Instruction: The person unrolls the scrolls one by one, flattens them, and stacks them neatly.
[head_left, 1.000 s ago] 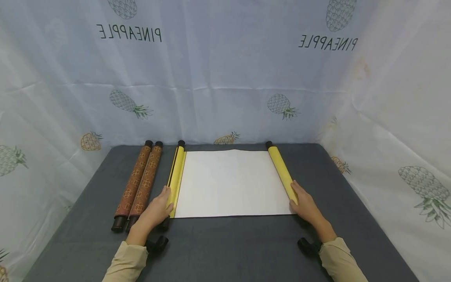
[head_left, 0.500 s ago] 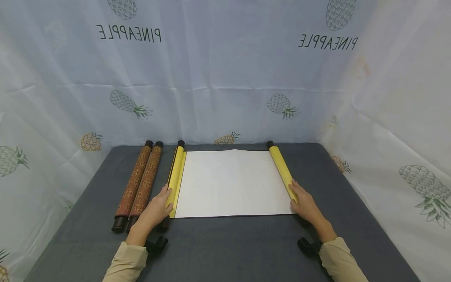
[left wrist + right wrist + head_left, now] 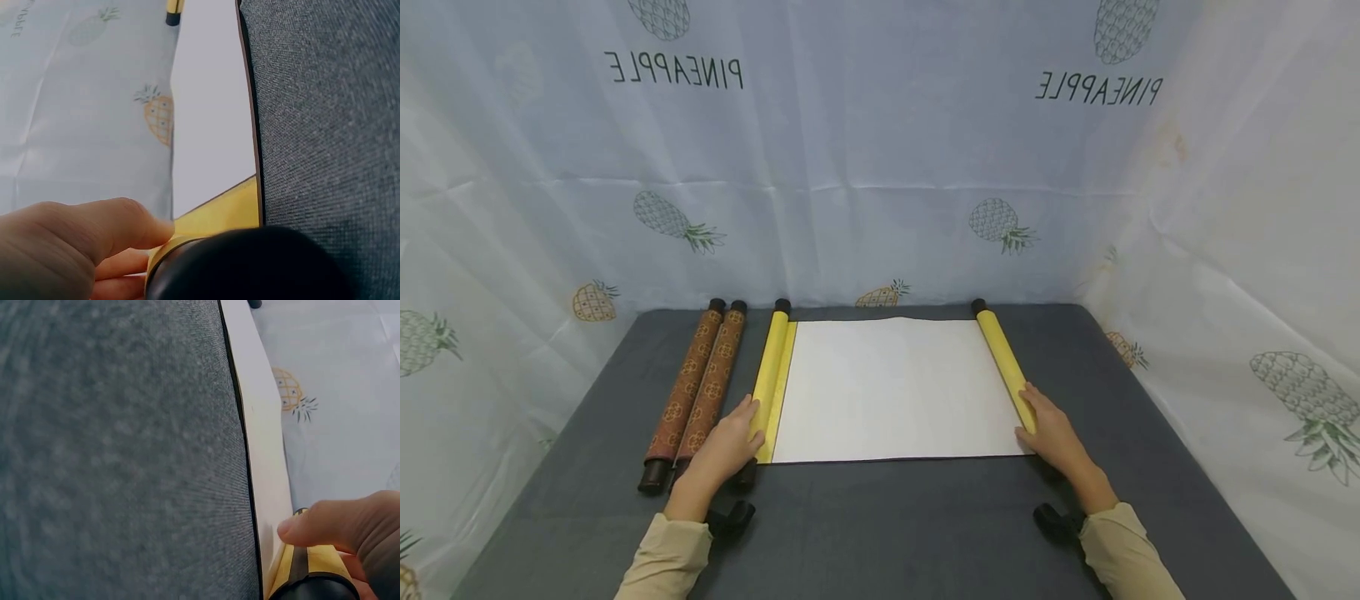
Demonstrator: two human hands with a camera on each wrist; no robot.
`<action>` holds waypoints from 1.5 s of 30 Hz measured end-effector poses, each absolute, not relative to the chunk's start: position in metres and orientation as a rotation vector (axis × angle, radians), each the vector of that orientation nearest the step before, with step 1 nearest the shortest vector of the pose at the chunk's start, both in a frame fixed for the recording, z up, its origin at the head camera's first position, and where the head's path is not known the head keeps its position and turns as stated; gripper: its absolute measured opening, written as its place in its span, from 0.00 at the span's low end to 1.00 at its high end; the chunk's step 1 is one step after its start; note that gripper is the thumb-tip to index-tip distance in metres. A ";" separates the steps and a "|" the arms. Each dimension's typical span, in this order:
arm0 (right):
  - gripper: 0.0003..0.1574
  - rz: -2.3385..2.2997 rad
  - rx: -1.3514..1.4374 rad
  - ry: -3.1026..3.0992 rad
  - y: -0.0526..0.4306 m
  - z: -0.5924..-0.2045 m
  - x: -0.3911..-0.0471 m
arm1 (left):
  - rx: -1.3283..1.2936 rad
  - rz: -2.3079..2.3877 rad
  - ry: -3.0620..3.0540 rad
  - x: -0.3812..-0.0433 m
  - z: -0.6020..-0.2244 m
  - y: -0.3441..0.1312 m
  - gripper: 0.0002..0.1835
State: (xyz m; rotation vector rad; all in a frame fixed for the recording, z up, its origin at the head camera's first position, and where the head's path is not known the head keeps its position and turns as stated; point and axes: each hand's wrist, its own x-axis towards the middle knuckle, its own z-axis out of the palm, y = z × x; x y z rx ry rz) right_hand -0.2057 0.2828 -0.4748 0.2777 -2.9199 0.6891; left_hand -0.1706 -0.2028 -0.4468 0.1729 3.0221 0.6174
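A scroll lies partly unrolled on the table, its blank white sheet (image 3: pixel 895 392) flat between two yellow rolls with black end knobs. My left hand (image 3: pixel 722 450) grips the near part of the left roll (image 3: pixel 770 358); in the left wrist view its thumb (image 3: pixel 131 225) presses on the yellow border beside a large black knob (image 3: pixel 250 269). Around the near part of the right roll (image 3: pixel 1002 354) curls my right hand (image 3: pixel 1060 437). A dark strip (image 3: pixel 300 561) along that roll shows in the right wrist view, under the thumb (image 3: pixel 325 525). Both hands' fingers are partly hidden.
Two brown patterned scrolls (image 3: pixel 685 383), rolled up with black ends, lie side by side just left of my left hand. Dark grey cloth (image 3: pixel 895 533) covers the table. A pale curtain printed with pineapples (image 3: pixel 880 150) hangs behind and at both sides.
The left roll has shifted slightly left and turned, so its dark strip is out of sight in the head view. The right roll has moved a little right, widening the white sheet.
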 end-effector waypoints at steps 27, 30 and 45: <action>0.34 0.658 0.255 -2.877 0.292 -0.475 -0.202 | 0.171 0.628 3.010 -0.172 -0.446 -0.205 0.32; 0.33 0.680 0.263 -2.869 0.292 -0.474 -0.200 | 0.170 0.638 3.013 -0.171 -0.447 -0.206 0.32; 0.32 0.696 0.263 -2.853 0.293 -0.474 -0.200 | 0.181 0.679 3.009 -0.171 -0.451 -0.207 0.33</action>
